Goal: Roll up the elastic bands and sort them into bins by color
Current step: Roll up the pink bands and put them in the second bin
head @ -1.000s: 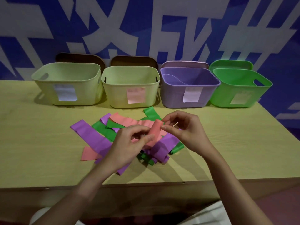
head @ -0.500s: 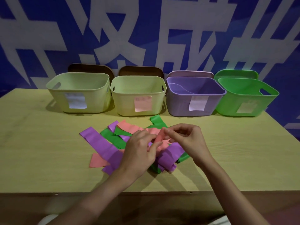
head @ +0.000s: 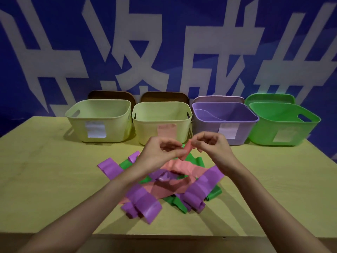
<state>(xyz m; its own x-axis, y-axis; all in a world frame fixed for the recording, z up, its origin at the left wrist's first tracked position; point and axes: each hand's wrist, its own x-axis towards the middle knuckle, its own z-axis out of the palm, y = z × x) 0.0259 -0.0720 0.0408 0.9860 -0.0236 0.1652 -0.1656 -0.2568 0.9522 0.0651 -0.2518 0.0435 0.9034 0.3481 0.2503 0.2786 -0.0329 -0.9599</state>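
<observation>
Item: pink band [head: 187,150], rolled end pinched between my left hand [head: 160,152] and right hand [head: 212,146], raised at 12 o'clock above the pile [head: 164,183] so its tail hangs free for winding.

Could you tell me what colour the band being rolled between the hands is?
Pink: the rolled band, seen in the head view.

the light is dim and bluish. soft shadows fall under the bins [head: 162,121]. straight lines bend at the edges.
</observation>
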